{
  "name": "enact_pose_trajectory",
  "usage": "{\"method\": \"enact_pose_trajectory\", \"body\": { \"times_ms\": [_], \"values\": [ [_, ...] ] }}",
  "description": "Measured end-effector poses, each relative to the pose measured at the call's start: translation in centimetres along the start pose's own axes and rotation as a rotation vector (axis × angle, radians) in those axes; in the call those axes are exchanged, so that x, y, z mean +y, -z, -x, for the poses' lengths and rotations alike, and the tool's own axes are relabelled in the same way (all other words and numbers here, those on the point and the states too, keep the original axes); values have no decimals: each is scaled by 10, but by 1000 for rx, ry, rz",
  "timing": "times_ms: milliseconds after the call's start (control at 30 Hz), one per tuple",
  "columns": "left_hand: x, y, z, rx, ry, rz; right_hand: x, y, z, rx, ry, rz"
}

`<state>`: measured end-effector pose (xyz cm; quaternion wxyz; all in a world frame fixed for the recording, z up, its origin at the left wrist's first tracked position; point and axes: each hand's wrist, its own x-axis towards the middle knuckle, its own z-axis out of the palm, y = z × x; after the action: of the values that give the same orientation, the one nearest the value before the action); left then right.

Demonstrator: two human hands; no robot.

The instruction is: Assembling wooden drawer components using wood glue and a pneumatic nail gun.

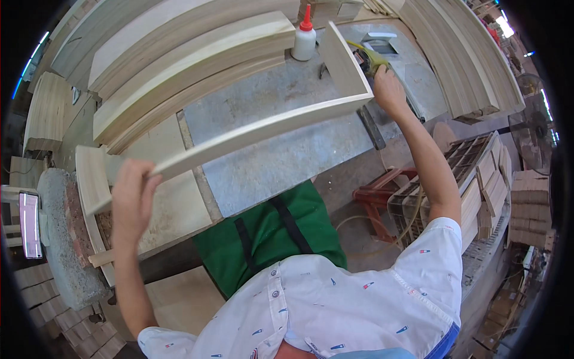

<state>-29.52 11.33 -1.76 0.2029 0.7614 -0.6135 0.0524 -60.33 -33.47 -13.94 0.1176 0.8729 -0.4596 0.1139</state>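
A pale wooden three-sided frame stands on edge at the workbench, its long board running along the front and a short board at either end. My left hand is closed around the long board near its left end. Beyond the right corner, my right hand grips a yellow-green and black nail gun; my fingers partly cover it. A dark tool handle sticks out below that corner. Close to the right end board stands a white glue bottle with a red nozzle.
Stacked wooden boards line the back left, and more boards stand back right. The grey metal bench top ends above a green cloth at my lap. A red stool and a crate of wood pieces are at right.
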Motion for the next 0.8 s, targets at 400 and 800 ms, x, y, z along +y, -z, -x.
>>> {"method": "enact_pose_trajectory", "body": {
  "times_ms": [400, 800],
  "values": [
    [13, -118, 75, 224, 84, 35, -22, 30, 43, -7, 187, -358],
    [-1, -119, 81, -162, 205, 7, -84, 45, 116, -443, 77, -1086]
  ]
}}
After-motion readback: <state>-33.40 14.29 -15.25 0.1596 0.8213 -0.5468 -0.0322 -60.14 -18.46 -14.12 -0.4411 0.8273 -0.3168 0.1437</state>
